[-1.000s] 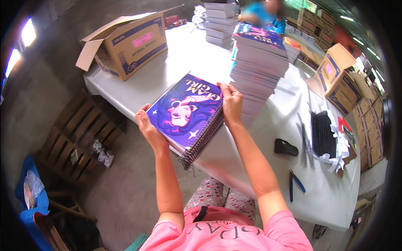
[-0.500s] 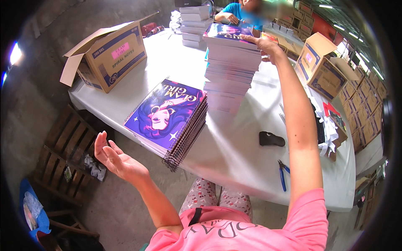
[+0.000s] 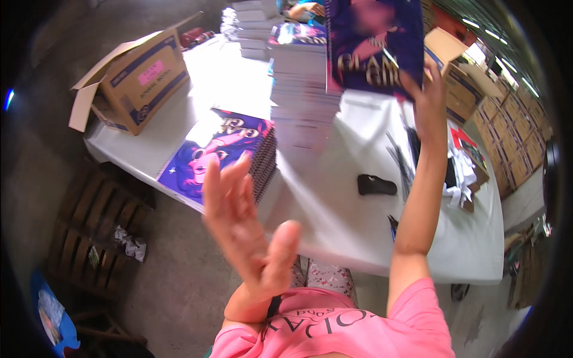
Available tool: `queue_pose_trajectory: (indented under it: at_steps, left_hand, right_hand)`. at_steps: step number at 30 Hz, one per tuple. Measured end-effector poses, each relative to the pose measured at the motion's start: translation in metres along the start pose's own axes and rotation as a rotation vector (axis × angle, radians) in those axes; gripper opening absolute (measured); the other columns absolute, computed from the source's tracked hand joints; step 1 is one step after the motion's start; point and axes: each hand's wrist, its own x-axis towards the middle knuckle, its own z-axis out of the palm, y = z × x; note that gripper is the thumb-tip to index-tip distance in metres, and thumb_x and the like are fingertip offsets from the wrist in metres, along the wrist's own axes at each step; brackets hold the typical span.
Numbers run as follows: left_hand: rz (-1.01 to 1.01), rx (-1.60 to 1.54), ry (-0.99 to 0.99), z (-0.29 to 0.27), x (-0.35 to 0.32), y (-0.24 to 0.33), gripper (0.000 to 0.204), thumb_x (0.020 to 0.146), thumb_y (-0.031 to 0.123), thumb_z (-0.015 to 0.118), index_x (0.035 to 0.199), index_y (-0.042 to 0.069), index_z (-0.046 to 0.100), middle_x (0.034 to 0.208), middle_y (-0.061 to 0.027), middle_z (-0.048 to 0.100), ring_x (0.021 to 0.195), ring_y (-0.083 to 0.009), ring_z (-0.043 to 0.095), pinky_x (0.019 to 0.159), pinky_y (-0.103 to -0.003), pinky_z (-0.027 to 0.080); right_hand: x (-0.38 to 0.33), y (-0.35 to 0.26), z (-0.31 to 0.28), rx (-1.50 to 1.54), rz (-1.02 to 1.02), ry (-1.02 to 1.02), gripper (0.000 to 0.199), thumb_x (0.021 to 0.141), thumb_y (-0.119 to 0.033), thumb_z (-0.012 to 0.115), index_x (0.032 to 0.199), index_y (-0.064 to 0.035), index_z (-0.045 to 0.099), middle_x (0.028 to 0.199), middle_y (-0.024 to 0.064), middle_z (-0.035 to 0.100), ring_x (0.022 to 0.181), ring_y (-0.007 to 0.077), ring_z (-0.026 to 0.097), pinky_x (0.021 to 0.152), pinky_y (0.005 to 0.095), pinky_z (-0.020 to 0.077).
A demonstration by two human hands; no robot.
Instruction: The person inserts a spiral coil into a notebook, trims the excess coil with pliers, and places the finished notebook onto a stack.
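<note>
My right hand grips a purple notebook by its lower right corner and holds it up above the far side of the table. Beside it stands a tall stack of notebooks with a similar purple cover on top. My left hand, slightly blurred, is raised with its fingers apart and nothing in it. Behind that hand, at the near left of the table, lies a stack of spiral notebooks, their black coils showing along the right side.
An open carton stands on the white table at the left, another at the far right. A black object, blue-handled cutters and loose black coils lie on the right. A co-worker's hand shows behind the stacks.
My right hand has lifted a notebook off the tall stack and brought it up and to the right. My left hand has moved right and in front of the spiral notebooks.
</note>
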Motion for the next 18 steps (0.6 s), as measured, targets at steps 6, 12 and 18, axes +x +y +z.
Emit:
queue_pose_trajectory:
  at_steps: [6,12,18]
  left_hand:
    - [-0.469,-0.165,-0.093,0.04,-0.001,-0.056,0.044,0.091,0.008,0.056,0.13,-0.001,0.038,0.115,-0.0127,0.055,0.102,-0.0154,0.053,0.088,-0.025,0.04]
    - [-0.103,0.564,-0.608,0.029,0.004,-0.045,0.016,0.081,-0.005,0.055,0.093,0.005,0.055,0.084,-0.0053,0.06,0.078,-0.0168,0.059,0.08,-0.03,0.044]
    - [0.246,1.024,-1.033,0.049,-0.023,-0.079,0.011,0.08,0.011,0.059,0.091,0.01,0.055,0.085,-0.0047,0.05,0.087,-0.0242,0.053,0.1,-0.052,0.025]
  right_hand:
    - [-0.178,-0.016,-0.019,0.065,0.204,-0.154,0.042,0.079,-0.011,0.073,0.111,-0.0048,0.047,0.105,0.0077,0.06,0.087,0.0112,0.06,0.076,0.0246,0.051]
    - [-0.151,0.068,-0.1,-0.585,0.475,-0.102,0.044,0.078,-0.023,0.072,0.116,-0.0051,0.058,0.115,0.0109,0.059,0.096,0.0204,0.061,0.083,0.0356,0.0468]
    - [-0.138,0.174,-0.132,-1.486,0.284,-0.165,0.028,0.083,-0.025,0.062,0.104,-0.006,0.06,0.105,0.0155,0.06,0.1,0.0366,0.059,0.084,0.0488,0.0471]
